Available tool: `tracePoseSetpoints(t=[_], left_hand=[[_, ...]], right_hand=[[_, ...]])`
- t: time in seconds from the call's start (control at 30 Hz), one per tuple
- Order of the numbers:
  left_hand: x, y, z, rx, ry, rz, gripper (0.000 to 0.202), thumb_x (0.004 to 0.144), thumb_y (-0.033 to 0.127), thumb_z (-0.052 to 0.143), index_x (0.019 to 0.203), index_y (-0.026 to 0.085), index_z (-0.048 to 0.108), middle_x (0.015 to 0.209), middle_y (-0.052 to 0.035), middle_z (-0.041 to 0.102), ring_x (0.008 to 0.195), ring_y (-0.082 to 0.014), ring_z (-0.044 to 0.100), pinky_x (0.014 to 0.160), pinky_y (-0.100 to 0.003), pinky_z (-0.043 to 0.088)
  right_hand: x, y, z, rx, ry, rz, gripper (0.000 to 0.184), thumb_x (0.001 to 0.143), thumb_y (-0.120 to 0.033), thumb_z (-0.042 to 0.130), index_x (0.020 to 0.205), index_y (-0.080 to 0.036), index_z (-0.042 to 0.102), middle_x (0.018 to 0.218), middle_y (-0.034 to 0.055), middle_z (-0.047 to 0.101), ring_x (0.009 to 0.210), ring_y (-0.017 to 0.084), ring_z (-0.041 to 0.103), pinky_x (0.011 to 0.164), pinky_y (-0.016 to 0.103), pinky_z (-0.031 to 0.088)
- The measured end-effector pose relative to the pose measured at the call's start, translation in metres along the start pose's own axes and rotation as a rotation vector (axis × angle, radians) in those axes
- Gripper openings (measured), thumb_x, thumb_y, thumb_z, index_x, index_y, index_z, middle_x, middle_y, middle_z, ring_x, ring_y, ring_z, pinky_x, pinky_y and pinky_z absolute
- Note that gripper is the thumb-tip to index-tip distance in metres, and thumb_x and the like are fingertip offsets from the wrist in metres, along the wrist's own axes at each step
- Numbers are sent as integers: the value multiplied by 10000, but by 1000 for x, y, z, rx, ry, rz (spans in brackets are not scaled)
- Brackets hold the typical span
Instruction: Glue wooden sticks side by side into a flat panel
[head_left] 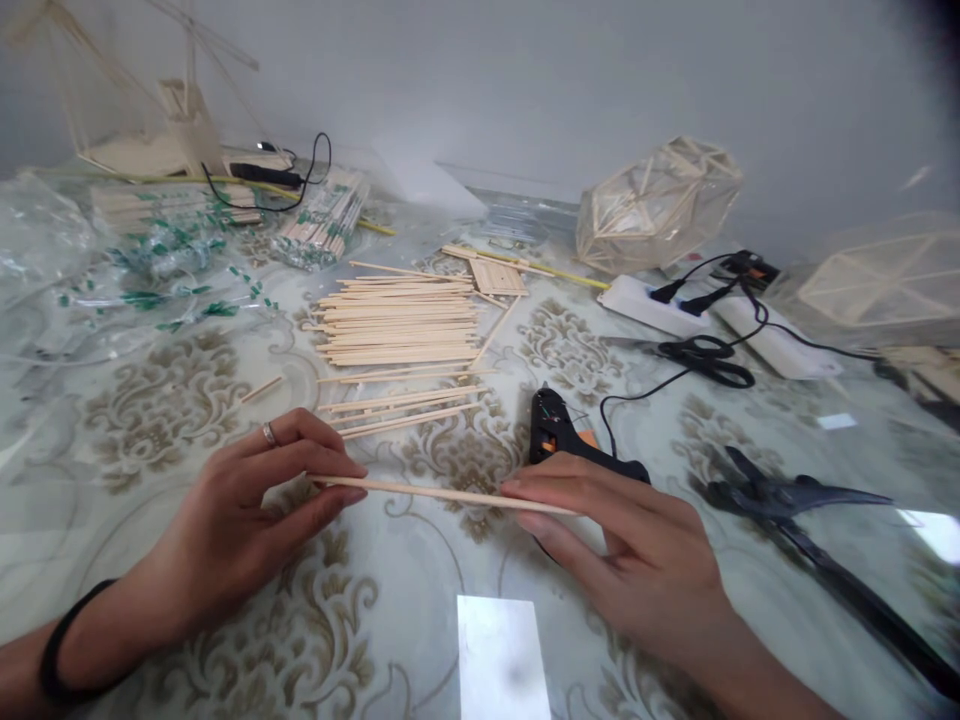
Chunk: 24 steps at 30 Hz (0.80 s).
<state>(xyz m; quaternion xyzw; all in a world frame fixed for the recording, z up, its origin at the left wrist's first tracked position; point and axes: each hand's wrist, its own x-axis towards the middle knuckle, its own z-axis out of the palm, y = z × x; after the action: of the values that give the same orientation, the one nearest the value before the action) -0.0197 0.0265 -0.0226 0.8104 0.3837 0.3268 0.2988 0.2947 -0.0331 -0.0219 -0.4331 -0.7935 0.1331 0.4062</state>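
A thin wooden stick spans the gap between my two hands, lying nearly level above the patterned table covering. My left hand pinches its left end between thumb and fingers. Its right end is pinched in my right hand, with the tip partly behind the fingers. Just beyond the held stick lie a few loose sticks, and behind them a big pile of wooden sticks. A black glue gun rests on its side past my right hand, which hides part of it.
On the right are pliers-like cutters, black scissors and a white power strip with cables. Wrapped stick bundles and plastic wrappers lie back left. A geometric stick frame stands by the wall.
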Motion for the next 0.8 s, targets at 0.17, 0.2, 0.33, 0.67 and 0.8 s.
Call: tracePoseSetpoints(t=[0.17, 0.2, 0.33, 0.67, 0.8], left_hand=[[-2, -1, 0, -71, -57, -40, 129, 1027, 208, 674, 1038, 310, 752, 1011, 42, 695, 914, -122, 677, 840, -225, 524], [-2, -1, -1, -94, -79, -50, 123, 1038, 214, 657, 1036, 302, 743, 1006, 38, 691, 920, -127, 670, 842, -232, 521], [-2, 1, -3, -163, -169, -84, 146, 1071, 257, 601, 957, 251, 693, 916, 17, 665, 865, -145, 634, 795, -265, 503], [2, 2, -9, -388, -243, -262, 464, 1117, 474, 490, 748, 202, 560, 745, 30, 521, 672, -117, 496, 602, -240, 418], [4, 2, -9, -444, -255, -325, 485, 1094, 485, 524, 708, 192, 530, 735, 27, 507, 677, -118, 477, 612, -244, 405]], right_hand=[[0, -2, -1, -38, 10, -5, 212, 948, -50, 702, 1075, -216, 742, 943, 31, 834, 838, 156, 797, 851, 257, 655], [0, -4, -1, -39, 8, -6, 204, 943, -52, 704, 1059, -215, 739, 932, 32, 832, 825, 158, 797, 829, 253, 656], [-1, -8, -4, 22, -17, 16, 208, 937, -52, 708, 1026, -237, 743, 876, 2, 826, 746, 145, 782, 725, 218, 644], [6, -6, -5, 136, -99, 316, 195, 1024, -262, 657, 842, -246, 726, 627, -67, 708, 484, 78, 604, 451, 185, 418], [3, -4, -5, 182, -143, 384, 362, 1091, -397, 571, 784, -247, 690, 534, -60, 645, 438, 88, 558, 420, 211, 360]])
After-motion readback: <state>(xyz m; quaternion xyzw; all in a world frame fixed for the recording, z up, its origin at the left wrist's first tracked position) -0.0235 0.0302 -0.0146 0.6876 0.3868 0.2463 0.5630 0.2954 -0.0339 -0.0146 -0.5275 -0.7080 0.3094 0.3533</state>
